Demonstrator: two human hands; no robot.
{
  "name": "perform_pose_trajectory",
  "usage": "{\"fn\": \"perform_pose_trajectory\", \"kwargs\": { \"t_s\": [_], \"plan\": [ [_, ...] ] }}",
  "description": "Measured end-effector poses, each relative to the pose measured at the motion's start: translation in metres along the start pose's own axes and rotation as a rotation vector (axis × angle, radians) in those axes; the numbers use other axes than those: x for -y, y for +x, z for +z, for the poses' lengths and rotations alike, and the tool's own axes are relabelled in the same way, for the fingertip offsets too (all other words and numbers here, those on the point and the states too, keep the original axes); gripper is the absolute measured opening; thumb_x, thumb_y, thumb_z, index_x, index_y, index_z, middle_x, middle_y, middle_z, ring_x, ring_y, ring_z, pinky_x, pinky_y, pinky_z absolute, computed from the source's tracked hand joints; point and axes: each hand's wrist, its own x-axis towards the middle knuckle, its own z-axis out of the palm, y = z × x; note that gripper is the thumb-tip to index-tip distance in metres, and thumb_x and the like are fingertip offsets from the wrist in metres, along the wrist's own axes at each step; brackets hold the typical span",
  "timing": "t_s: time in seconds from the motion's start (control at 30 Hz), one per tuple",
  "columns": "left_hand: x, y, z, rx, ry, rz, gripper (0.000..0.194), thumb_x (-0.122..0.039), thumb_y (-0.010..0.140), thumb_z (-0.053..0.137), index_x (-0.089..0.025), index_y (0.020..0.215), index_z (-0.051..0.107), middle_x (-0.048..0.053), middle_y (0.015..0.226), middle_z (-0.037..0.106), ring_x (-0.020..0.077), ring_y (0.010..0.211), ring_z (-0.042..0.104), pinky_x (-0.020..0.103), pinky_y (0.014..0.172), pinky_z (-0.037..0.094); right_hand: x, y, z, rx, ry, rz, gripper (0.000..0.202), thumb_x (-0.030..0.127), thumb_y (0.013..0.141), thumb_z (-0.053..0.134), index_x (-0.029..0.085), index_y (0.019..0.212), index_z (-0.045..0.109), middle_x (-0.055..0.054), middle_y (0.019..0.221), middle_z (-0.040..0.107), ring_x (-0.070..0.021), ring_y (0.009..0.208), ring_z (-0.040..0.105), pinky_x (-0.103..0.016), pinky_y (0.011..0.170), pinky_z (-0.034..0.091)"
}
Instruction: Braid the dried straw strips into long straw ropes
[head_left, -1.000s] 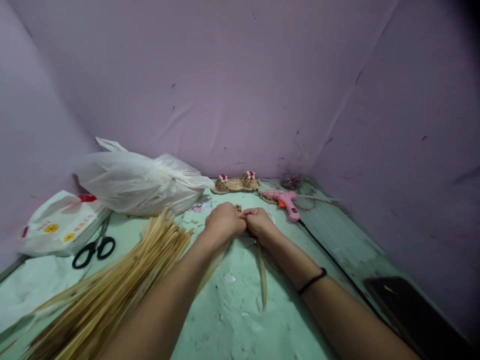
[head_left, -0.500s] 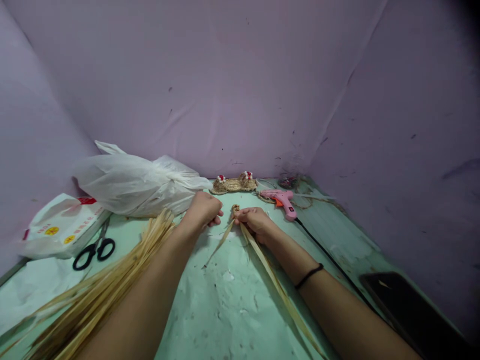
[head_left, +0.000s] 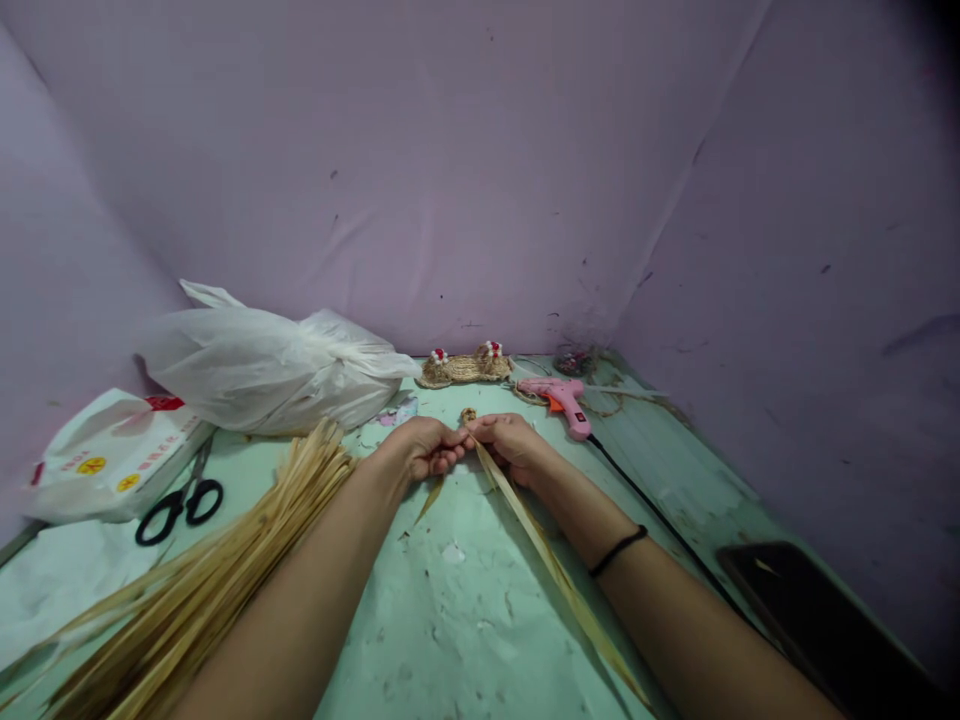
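Note:
Both hands meet over the middle of the table. Between thumb and fingers my right hand [head_left: 508, 444] pinches a small braided piece [head_left: 468, 414], whose tan end pokes out above the fingertips. From it a long, pale dried-leaf strand [head_left: 547, 555] trails down to the right along my forearm. My left hand [head_left: 430, 448] is closed, its thumb and finger touching the right fingertips at the base of the braid. A short leaf end [head_left: 429, 500] hangs below the left fingers. Exactly how the strands cross is hidden by the fingers.
A bundle of dried strands [head_left: 247, 570] lies by my left forearm, near black-handled scissors [head_left: 180, 508]. Behind are a white plastic bag [head_left: 277, 370] and a tissue pack [head_left: 112, 455]. Woven slippers [head_left: 465, 368], a pink glue gun [head_left: 562, 398] and a phone [head_left: 810, 620] stand beyond and right.
My left hand has come down and right, from a fist held apart to a grip at the right fingertips. The short strand end now hangs beneath it. My right hand stays nearly still.

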Motion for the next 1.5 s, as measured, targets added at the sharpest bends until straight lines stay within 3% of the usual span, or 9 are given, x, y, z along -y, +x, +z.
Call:
{"fn": "perform_pose_trajectory", "kwargs": {
  "t_s": [0.13, 0.27, 0.5, 0.8, 1.03, 1.17, 1.27, 1.37, 1.5],
  "plan": [
    [0.000, 0.000, 0.001, -0.073, 0.121, -0.009, 0.011, -0.013, 0.071, 0.046, -0.012, 0.063, 0.053, -0.006, 0.040, 0.039, 0.0012, 0.026, 0.025, 0.013, 0.028, 0.010, 0.003, -0.001, -0.004, 0.068, -0.071, -0.018, 0.006, 0.012, 0.056, 0.052, 0.010, 0.058, 0.058, 0.004, 0.040, 0.048, -0.0015, 0.030, 0.026, -0.017, 0.033, 0.011],
    [0.001, -0.003, 0.004, -0.161, 0.286, 0.138, 0.010, -0.022, 0.065, 0.055, -0.013, 0.060, 0.055, -0.006, 0.035, 0.037, 0.0027, 0.026, 0.023, 0.017, 0.031, 0.011, 0.004, 0.000, -0.008, 0.136, -0.109, -0.003, 0.006, 0.016, 0.057, 0.057, 0.011, 0.059, 0.058, 0.005, 0.040, 0.045, -0.0015, 0.032, 0.025, -0.018, 0.034, 0.011],
    [0.006, 0.000, 0.006, -0.254, 0.490, 0.365, 0.030, -0.040, 0.053, 0.067, -0.011, 0.051, 0.057, -0.005, 0.028, 0.037, 0.0037, 0.027, 0.026, 0.019, 0.033, 0.017, 0.002, 0.002, -0.008, 0.021, -0.185, 0.003, 0.007, 0.015, 0.056, 0.059, 0.012, 0.061, 0.058, 0.006, 0.040, 0.046, -0.0015, 0.030, 0.021, -0.019, 0.033, 0.010],
    [0.005, -0.001, 0.008, -0.202, 0.395, 0.287, 0.036, -0.041, 0.056, 0.068, -0.016, 0.050, 0.041, -0.005, 0.028, 0.041, 0.0047, 0.022, 0.028, 0.018, 0.030, 0.016, 0.004, 0.001, -0.009, -0.023, -0.176, 0.067, 0.011, 0.014, 0.057, 0.058, 0.011, 0.068, 0.060, 0.008, 0.033, 0.036, -0.0025, 0.031, 0.020, -0.019, 0.034, 0.011],
    [0.005, 0.001, 0.005, -0.187, 0.431, 0.306, 0.031, -0.038, 0.059, 0.067, -0.015, 0.055, 0.045, -0.005, 0.028, 0.040, 0.0048, 0.023, 0.027, 0.018, 0.030, 0.016, 0.007, 0.000, -0.008, -0.038, -0.183, 0.096, 0.011, 0.010, 0.057, 0.054, 0.010, 0.067, 0.061, 0.005, 0.038, 0.045, -0.0025, 0.030, 0.023, -0.019, 0.034, 0.013],
    [0.005, -0.002, 0.000, -0.159, 0.375, 0.293, 0.028, -0.037, 0.065, 0.060, -0.015, 0.056, 0.047, -0.006, 0.033, 0.038, 0.0033, 0.024, 0.024, 0.018, 0.030, 0.012, 0.004, 0.002, -0.011, 0.003, -0.225, 0.043, 0.006, 0.014, 0.059, 0.055, 0.011, 0.059, 0.060, 0.006, 0.035, 0.041, -0.0026, 0.030, 0.022, -0.019, 0.033, 0.012],
    [0.002, -0.005, 0.000, -0.166, 0.345, 0.210, 0.025, -0.033, 0.068, 0.056, -0.015, 0.055, 0.046, -0.007, 0.034, 0.033, 0.0030, 0.025, 0.022, 0.019, 0.031, 0.011, 0.001, 0.004, -0.011, -0.013, -0.302, -0.021, 0.009, 0.016, 0.061, 0.055, 0.010, 0.057, 0.061, 0.005, 0.036, 0.043, -0.0025, 0.030, 0.022, -0.019, 0.034, 0.014],
    [-0.001, -0.006, 0.005, -0.212, 0.370, 0.146, 0.019, -0.024, 0.064, 0.056, -0.014, 0.051, 0.045, -0.008, 0.032, 0.029, 0.0030, 0.026, 0.020, 0.020, 0.033, 0.011, -0.001, 0.005, -0.009, -0.054, -0.409, -0.093, 0.012, 0.017, 0.061, 0.055, 0.009, 0.060, 0.065, 0.000, 0.047, 0.056, -0.0043, 0.037, 0.034, -0.018, 0.038, 0.024],
    [-0.001, -0.003, 0.011, -0.308, 0.475, 0.189, 0.017, -0.012, 0.056, 0.055, -0.014, 0.046, 0.042, -0.008, 0.031, 0.027, 0.0034, 0.029, 0.019, 0.021, 0.035, 0.011, 0.001, 0.001, -0.006, -0.113, -0.753, -0.224, 0.018, 0.020, 0.061, 0.053, 0.011, 0.065, 0.069, -0.001, 0.051, 0.059, -0.0084, 0.047, 0.044, -0.019, 0.044, 0.028]
  ]
}}
